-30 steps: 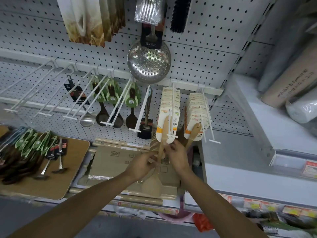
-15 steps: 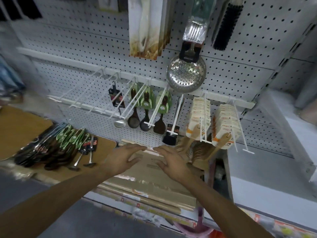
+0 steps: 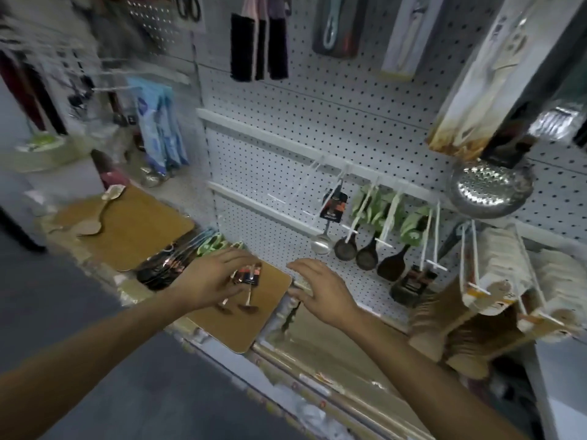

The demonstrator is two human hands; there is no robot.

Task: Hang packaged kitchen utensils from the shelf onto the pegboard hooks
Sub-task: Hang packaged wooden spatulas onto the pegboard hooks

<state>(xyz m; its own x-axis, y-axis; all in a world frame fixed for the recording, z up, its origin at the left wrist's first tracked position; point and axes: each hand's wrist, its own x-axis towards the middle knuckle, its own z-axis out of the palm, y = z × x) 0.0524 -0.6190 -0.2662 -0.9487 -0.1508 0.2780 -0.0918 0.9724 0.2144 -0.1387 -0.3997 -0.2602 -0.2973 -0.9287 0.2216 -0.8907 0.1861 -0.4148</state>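
The view has swung left since half a second ago, bringing the brown board point(image 3: 139, 223) on the shelf toward centre. The left hand point(image 3: 208, 281), which hovered empty above the cartons, now rests on the two carded spoons point(image 3: 246, 282) lying on that board, its grip closing round their black cards. The right hand point(image 3: 320, 289) has followed leftward, fingers spread and empty, beside the board's edge below the pegboard hooks point(image 3: 355, 214).

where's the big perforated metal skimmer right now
In the head view, the skimmer hangs upper right on the pegboard, above the green-carded utensils.
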